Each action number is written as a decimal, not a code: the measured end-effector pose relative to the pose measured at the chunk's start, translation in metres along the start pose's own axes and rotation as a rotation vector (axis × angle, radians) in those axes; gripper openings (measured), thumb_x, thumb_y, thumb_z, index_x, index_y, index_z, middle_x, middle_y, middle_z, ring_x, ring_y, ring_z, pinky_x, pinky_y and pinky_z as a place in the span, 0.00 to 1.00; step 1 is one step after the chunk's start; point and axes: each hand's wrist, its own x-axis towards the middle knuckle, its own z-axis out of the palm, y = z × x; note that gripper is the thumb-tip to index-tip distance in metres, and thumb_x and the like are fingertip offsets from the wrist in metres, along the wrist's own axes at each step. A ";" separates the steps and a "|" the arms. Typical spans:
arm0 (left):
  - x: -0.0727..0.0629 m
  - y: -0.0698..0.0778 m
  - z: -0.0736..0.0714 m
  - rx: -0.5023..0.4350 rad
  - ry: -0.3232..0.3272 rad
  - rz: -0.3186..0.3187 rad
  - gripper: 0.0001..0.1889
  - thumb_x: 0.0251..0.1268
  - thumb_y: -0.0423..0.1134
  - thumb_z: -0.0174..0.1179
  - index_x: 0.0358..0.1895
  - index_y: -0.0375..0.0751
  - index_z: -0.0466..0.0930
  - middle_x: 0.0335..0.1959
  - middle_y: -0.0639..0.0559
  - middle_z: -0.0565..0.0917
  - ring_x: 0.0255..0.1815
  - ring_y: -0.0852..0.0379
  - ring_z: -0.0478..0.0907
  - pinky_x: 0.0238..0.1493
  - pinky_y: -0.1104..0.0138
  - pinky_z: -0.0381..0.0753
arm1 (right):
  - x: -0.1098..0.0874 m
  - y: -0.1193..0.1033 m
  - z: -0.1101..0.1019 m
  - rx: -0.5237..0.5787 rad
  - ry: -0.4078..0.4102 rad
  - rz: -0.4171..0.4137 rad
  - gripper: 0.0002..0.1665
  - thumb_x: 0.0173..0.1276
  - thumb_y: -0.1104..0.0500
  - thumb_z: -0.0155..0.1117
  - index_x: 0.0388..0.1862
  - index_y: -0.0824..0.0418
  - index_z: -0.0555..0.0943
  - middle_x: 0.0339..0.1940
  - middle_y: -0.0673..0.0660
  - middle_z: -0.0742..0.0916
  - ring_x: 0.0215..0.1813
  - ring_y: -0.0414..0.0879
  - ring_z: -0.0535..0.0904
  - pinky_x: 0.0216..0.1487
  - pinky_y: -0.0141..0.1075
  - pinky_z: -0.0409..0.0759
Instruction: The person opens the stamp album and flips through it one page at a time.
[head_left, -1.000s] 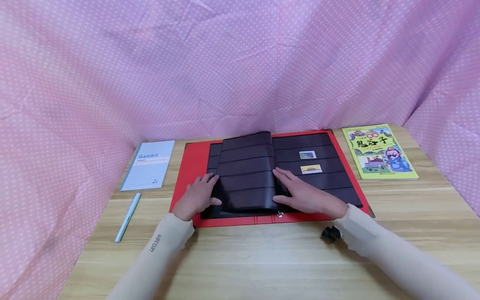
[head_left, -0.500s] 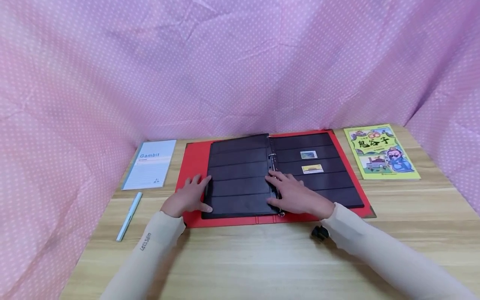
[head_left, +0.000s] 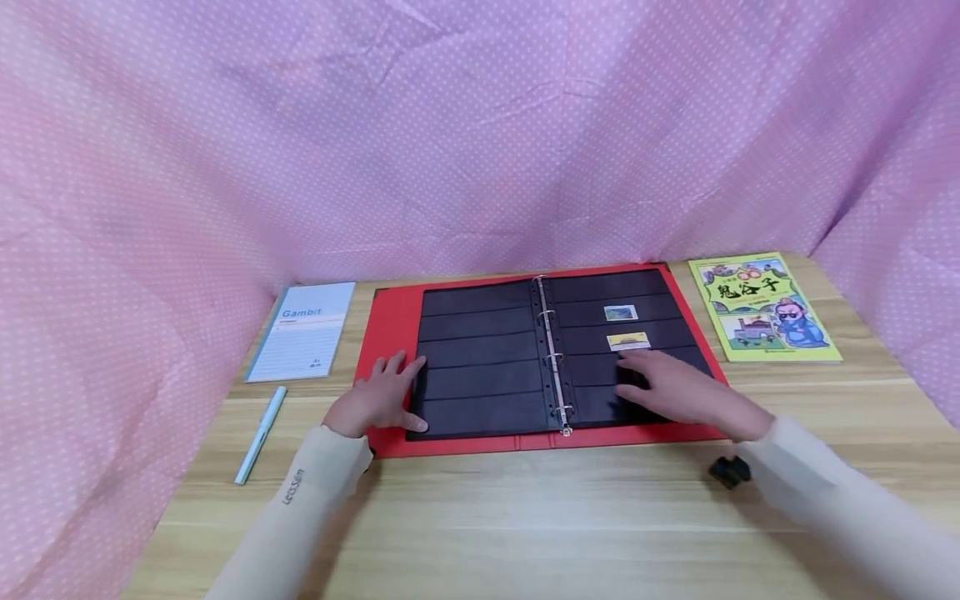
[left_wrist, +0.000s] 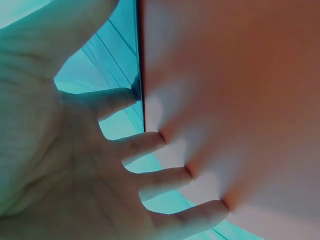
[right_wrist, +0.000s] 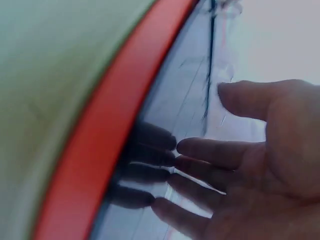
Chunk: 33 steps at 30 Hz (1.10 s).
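Note:
A red ring-binder stamp album (head_left: 397, 325) lies spread on the table, with black pocket pages on both sides of its metal rings (head_left: 551, 350). Two stamps sit in the right page (head_left: 585, 287): a blue-green one (head_left: 621, 312) and, below it, a yellow one (head_left: 628, 342). My left hand (head_left: 378, 396) rests with spread fingers on the red cover and the outer edge of the left page (head_left: 480, 333). Over the lower right page is my right hand (head_left: 678, 392), fingers extended and holding nothing; the right wrist view shows its fingertips (right_wrist: 180, 145) close to their reflections in the glossy page.
Left of the album lie a white-and-blue Gambit notebook (head_left: 303, 333) and a light blue pen (head_left: 260, 435). A yellow comic-style book (head_left: 765, 308) lies to the right. A pink dotted curtain (head_left: 480, 133) hangs behind the wooden table (head_left: 480, 517).
The black page that was raised in the middle has come down flat on the left side. My right hand has moved from the rings to the right page; the left stays at the left edge.

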 end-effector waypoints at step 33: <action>-0.001 0.001 -0.001 -0.035 0.004 -0.001 0.58 0.40 0.51 0.76 0.75 0.49 0.49 0.73 0.35 0.47 0.70 0.29 0.43 0.60 0.34 0.56 | -0.050 0.030 -0.010 0.024 0.162 0.195 0.39 0.66 0.44 0.61 0.63 0.72 0.68 0.60 0.77 0.71 0.59 0.72 0.64 0.56 0.65 0.63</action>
